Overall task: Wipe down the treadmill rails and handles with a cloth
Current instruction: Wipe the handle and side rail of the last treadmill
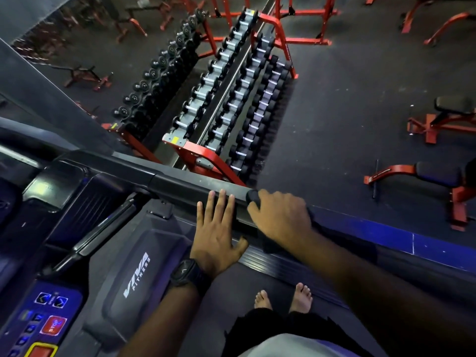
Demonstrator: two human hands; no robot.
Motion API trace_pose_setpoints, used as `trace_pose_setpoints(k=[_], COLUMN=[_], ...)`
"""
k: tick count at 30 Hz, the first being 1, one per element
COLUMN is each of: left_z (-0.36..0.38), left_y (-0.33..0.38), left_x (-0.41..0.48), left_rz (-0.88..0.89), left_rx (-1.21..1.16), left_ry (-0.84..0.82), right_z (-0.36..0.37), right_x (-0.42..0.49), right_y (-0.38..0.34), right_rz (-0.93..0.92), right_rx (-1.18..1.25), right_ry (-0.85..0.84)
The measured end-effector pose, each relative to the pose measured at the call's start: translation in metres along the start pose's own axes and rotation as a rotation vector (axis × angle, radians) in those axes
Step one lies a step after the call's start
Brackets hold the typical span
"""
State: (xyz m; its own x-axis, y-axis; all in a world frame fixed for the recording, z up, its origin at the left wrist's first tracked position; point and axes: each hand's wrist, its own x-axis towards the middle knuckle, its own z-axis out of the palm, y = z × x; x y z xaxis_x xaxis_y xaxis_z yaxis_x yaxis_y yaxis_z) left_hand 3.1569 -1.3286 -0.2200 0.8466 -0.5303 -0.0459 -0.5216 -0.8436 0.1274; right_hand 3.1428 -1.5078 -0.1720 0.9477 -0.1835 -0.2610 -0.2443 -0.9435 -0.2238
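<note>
your left fingers (221, 202) lay straight and a little apart, flat across the top of the handrail (185, 184), with the thumb tucked against its near side. they pressed on it and gripped nothing. the left hand (216, 228) steadied you rather than wiped; a watch (188, 273) sat on that wrist.

your right fingers were curled over the free end of the same rail, just beside the left fingertips, and the right hand (280, 215) was clamped there. a dark fold hung below the palm against the rail's near side, and i took it for the cloth (268, 244). in that dim light, black on black, it was hard to tell cloth from the rail's end cap.

the rail was a stiff, fixed, smooth black bar, so it would not have given under pressure and you could lean on it. the cloth looked soft, light and limp. it would have bunched or slipped on that slick surface unless you wrapped it round the bar and held it with the whole palm, thumb underneath.

further out, the ribbed side step (270, 261) ran under the rail. your bare feet (301, 297) stood on the deck, with the console (51, 318) to your left. beyond the rail stood a red dumbbell rack (231, 99), well apart.
</note>
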Motion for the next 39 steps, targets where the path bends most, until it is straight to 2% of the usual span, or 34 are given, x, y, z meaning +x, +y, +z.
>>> trace_pose_setpoints(k=[2, 3, 6, 8, 11, 13, 15, 17, 19, 20, 22, 24, 25, 27, 30, 31, 33, 36, 37, 39], left_z=[0.001, 0.001, -0.001, -0.003, 0.001, 0.004, 0.006, 0.006, 0.006, 0.005, 0.006, 0.008, 0.009, 0.01, 0.008, 0.007, 0.008, 0.011, 0.012, 0.012], left_y=[-0.002, -0.002, -0.001, 0.0, -0.002, -0.003, -0.003, -0.001, 0.002, 0.002, -0.001, -0.002, -0.002, -0.001, 0.008, 0.011, 0.014, 0.016, 0.017, 0.022], left_x=[0.0, 0.001, 0.001, 0.001, 0.0, 0.0, 0.0, 0.0, -0.002, -0.003, -0.003, -0.003, -0.003, -0.003, -0.003, -0.005, -0.007, -0.005, -0.005, -0.005], left_rz=[0.008, 0.017, 0.03, 0.038, 0.05, 0.058, 0.062, 0.06, 0.063, 0.072, 0.081, 0.082, 0.082, 0.076, 0.043, 0.037, 0.033, 0.026, 0.017, -0.005], left_rx=[-0.001, -0.005, 0.007, 0.01, 0.004, -0.004, -0.022, -0.031, -0.039, -0.046, -0.051, -0.041, -0.044, -0.052, -0.067, -0.071, -0.07, -0.043, -0.044, -0.061], left_ry=[0.006, 0.004, -0.01, -0.028, -0.007, 0.016, 0.035, 0.035, 0.029, 0.028, 0.03, 0.028, 0.035, 0.054, 0.064, 0.062, 0.07, 0.079, 0.071, 0.059], right_z=[0.0, -0.001, -0.008, -0.01, 0.006, 0.005, -0.001, -0.01, -0.016, -0.014, -0.003, 0.007, 0.009, 0.003, -0.012, -0.015, -0.012, -0.003, -0.002, -0.006], right_x=[-0.013, -0.009, 0.019, 0.02, -0.01, -0.024, -0.012, 0.009, 0.018, 0.015, 0.0, -0.017, -0.022, -0.014, 0.009, 0.01, -0.001, -0.026, -0.028, -0.017], right_y=[-0.008, -0.009, -0.002, 0.004, -0.001, -0.004, -0.001, 0.005, 0.013, 0.014, 0.01, -0.002, -0.006, -0.007, 0.011, 0.016, 0.021, 0.013, 0.012, 0.015], right_rz=[-0.126, -0.148, 0.012, 0.126, 0.067, -0.028, -0.062, 0.042, 0.182, 0.218, 0.19, 0.045, -0.033, -0.114, 0.04, 0.098, 0.126, -0.037, -0.1, -0.139], right_rx=[-0.07, -0.051, 0.088, 0.082, -0.096, -0.127, -0.055, 0.028, 0.07, 0.06, 0.004, -0.078, -0.103, -0.066, 0.079, 0.098, 0.066, -0.083, -0.088, 0.003], right_ry=[0.123, 0.112, -0.145, -0.175, 0.052, 0.116, 0.056, -0.157, -0.259, -0.243, -0.081, 0.101, 0.134, 0.096, -0.162, -0.198, -0.161, 0.067, 0.097, 0.036])
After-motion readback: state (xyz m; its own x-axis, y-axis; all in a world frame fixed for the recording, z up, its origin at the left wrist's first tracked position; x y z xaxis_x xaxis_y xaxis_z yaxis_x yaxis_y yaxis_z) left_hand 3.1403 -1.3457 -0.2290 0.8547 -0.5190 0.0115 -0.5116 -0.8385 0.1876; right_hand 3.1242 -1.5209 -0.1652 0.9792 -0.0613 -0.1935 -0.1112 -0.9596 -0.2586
